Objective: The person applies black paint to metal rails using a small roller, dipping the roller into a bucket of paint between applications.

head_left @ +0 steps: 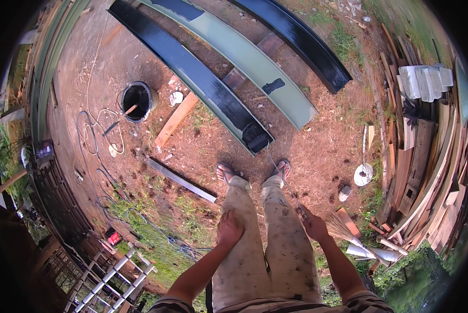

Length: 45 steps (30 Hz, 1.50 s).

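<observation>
I stand on bare earth in stained light trousers and sandals. My right hand [313, 225] grips the lower end of a thin long handle [285, 182]. The handle reaches forward to a black-coated tool head [257, 141] lying on the near end of a long beam painted black [197, 78]. My left hand [229, 229] rests on my left thigh and holds nothing. Beside the black beam lies a pale green beam [249, 60] with black patches, and beyond it another black beam [302, 36].
A round bucket of black paint [136, 100] with a stick in it stands at the left, near cables [90, 138]. A wooden plank [175, 119] and a grey bar [181, 180] lie ahead. A white dish [363, 175], a broom [348, 230] and stacked boards [427, 151] are at the right; a ladder [114, 276] is lower left.
</observation>
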Tool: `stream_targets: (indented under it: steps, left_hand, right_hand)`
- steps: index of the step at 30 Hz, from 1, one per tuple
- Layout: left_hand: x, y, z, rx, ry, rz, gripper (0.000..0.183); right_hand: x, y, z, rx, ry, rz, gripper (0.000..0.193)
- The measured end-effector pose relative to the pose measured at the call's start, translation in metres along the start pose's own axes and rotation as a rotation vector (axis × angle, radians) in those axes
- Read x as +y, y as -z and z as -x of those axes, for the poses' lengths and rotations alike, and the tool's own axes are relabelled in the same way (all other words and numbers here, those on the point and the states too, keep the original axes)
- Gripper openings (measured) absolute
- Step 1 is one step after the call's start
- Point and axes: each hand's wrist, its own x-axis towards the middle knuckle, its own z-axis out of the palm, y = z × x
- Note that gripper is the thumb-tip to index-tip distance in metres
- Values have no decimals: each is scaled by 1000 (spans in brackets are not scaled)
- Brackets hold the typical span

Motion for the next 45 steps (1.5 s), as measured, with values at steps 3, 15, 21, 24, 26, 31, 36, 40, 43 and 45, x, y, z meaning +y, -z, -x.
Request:
stream_targets:
  steps: [3, 15, 21, 24, 26, 31, 36, 40, 43, 45]
  left_hand:
    - [8, 19, -6, 13, -39, -4, 68]
    - [-16, 74, -78, -97, -10, -145, 67]
    - [-49, 121, -99, -113, 83, 9, 69]
    - [-59, 126, -107, -137, 114, 44, 70]
    - [-61, 136, -111, -176, 122, 68, 70]
    - [-77, 141, -121, -200, 138, 101, 72]
    - [-87, 155, -130, -231, 141, 144, 74]
    - [-94, 162, -134, -235, 137, 138, 75]
    - [-100, 163, -135, -243, 141, 146, 77]
    - [-104, 164, -137, -235, 159, 158, 79]
  right_hand:
    - [-12, -2, -14, 82, 117, 102, 60]
    - [-197, 4, -160, 148, 201, 76, 58]
    - [-287, 9, -219, 205, 285, 65, 55]
    - [-325, 13, -248, 170, 246, 83, 54]
    - [-342, 16, -271, 206, 298, 83, 53]
    - [-403, 31, -311, 195, 312, 152, 51]
    - [-453, 33, -357, 264, 372, 119, 50]
    - [-515, 44, -390, 383, 458, 240, 50]
    - [-508, 49, -401, 410, 514, 266, 50]
    - [-485, 45, -363, 234, 288, 254, 50]
